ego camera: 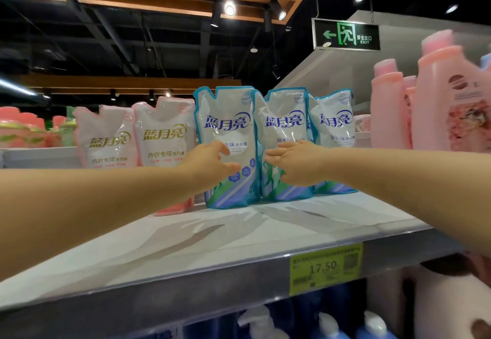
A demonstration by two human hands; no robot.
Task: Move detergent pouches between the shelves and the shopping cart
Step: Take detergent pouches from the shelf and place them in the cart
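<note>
Detergent pouches (225, 126), labels partly behind left hand (210, 162) and right hand (296, 163)

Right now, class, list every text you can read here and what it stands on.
"蓝月亮": blue-edged plastic pouches, pink-edged plastic pouches.
"内衣专用": the pink-edged pouches.
"安全出口 EXIT": green hanging sign.
"17.50": yellow paper price tag.
Too blurred: the tag's small print, label of the pink plastic bottle.
</note>
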